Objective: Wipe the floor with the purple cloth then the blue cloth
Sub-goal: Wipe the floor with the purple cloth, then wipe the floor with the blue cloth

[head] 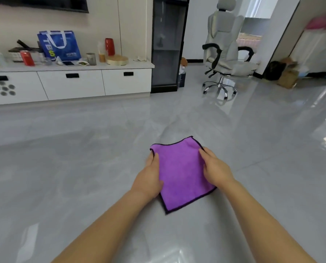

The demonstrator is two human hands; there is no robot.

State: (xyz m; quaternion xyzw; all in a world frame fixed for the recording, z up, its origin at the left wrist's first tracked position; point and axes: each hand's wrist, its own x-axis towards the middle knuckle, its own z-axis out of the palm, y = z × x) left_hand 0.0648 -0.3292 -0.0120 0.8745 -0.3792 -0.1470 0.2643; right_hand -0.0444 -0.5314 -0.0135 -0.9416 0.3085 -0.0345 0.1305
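The purple cloth (181, 173), square with a dark hem, lies spread flat on the glossy grey floor (82, 168) in front of me. My left hand (148, 179) grips its left edge, fingers curled around the hem. On the right edge rests my right hand (215, 169), fingers pressing down on the fabric near the far right corner. No blue cloth is in view.
A long white low cabinet (71, 84) with drawers runs along the left wall, cluttered with a blue bag (59, 45), cans and jars. A dark glass cabinet (166, 44) stands beyond it. A grey office chair (224, 50) on wheels is at the back right.
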